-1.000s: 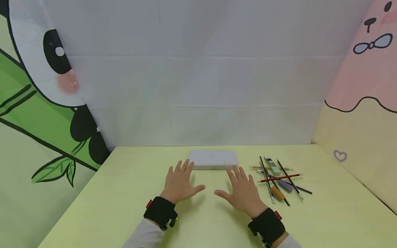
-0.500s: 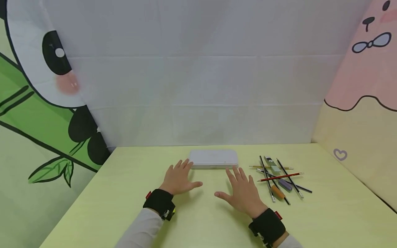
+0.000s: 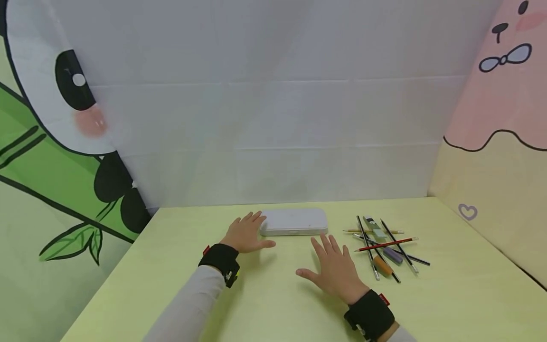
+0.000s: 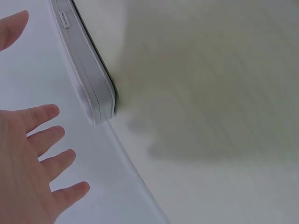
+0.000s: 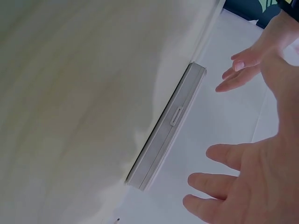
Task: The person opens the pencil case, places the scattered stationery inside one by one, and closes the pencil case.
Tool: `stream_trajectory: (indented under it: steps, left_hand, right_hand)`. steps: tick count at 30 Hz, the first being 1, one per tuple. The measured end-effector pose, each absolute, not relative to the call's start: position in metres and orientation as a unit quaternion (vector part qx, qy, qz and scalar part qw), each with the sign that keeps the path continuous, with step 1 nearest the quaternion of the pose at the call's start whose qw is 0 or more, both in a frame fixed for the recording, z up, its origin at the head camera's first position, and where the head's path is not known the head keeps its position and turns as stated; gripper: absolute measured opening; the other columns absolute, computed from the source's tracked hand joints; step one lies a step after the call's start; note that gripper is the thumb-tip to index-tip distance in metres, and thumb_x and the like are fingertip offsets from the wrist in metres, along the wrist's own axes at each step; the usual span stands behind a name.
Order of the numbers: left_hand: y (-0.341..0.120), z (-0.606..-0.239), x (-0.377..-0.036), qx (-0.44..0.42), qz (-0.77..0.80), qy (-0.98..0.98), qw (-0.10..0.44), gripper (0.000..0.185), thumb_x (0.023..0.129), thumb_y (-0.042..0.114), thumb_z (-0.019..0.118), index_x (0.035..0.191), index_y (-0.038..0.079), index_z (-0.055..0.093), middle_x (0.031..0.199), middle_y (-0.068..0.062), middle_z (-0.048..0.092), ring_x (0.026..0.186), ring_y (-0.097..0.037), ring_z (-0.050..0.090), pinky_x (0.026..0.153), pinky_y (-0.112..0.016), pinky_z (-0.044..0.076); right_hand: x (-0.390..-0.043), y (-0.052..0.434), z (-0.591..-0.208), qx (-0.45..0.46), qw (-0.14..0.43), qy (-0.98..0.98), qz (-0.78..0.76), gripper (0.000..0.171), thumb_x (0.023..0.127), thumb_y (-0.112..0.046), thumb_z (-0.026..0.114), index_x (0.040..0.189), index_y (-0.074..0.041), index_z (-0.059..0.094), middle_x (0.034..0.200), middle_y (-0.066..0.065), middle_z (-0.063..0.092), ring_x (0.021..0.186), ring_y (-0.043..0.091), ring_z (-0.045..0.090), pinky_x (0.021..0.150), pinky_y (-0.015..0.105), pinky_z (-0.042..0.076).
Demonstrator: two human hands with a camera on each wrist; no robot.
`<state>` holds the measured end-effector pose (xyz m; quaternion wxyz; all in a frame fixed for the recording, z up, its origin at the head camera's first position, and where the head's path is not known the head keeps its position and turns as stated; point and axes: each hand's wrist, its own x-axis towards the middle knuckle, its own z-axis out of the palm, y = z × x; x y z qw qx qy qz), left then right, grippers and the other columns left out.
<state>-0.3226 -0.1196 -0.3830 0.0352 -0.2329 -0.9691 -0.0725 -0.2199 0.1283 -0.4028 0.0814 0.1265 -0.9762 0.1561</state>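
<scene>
A flat white case (image 3: 295, 221) with rounded corners lies closed at the back of the table; its front carries a small latch, plain in the left wrist view of the case (image 4: 88, 60). My left hand (image 3: 244, 234) is held over the table with fingers spread, its fingertips overlapping the case's left end in the head view. Fingers straight and thumb out, my right hand (image 3: 335, 268) hovers in front of the case's right end. Neither hand holds anything. In the right wrist view the left hand (image 5: 275, 39) shows beyond the case.
Right of the case lies a loose pile: several dark pencils (image 3: 399, 246), a red pencil (image 3: 384, 244), a yellow pencil (image 3: 395, 232), an orange block (image 3: 382, 266), a purple block (image 3: 393, 255) and a pale green-grey piece (image 3: 375, 228). A white wall (image 3: 278, 118) rises behind the pale yellow table (image 3: 149, 266).
My left hand has moved forward and slightly left, up to the case's left end. The right hand stays nearly where it was. The case and the pile have not moved.
</scene>
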Motion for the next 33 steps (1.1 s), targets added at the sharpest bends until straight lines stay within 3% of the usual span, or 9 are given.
stream_trajectory:
  steps: [16,33]
  left_hand:
    - [-0.088,-0.369,-0.372,-0.25,-0.014,-0.967,-0.049,0.086,0.084,0.055,0.063,0.149,0.009,0.033,0.156,-0.013,0.033,0.145,-0.03,0.033,0.116,-0.049,0.035]
    - [-0.088,-0.37,-0.387,-0.249,-0.056,-0.965,-0.066,0.087,0.078,0.048,0.072,0.147,0.009,0.037,0.153,-0.012,0.04,0.141,-0.03,0.04,0.114,-0.049,0.038]
  right_hand:
    - [-0.216,0.132,-0.403,0.122,0.08,-0.976,0.161,0.089,0.079,-0.067,0.061,0.143,-0.007,0.045,0.151,0.021,0.039,0.143,0.041,0.032,0.111,0.069,0.028]
    - [-0.218,0.127,-0.403,0.138,0.081,-0.975,0.152,0.088,0.078,-0.067,0.061,0.143,-0.009,0.046,0.151,0.019,0.04,0.143,0.039,0.033,0.111,0.067,0.03]
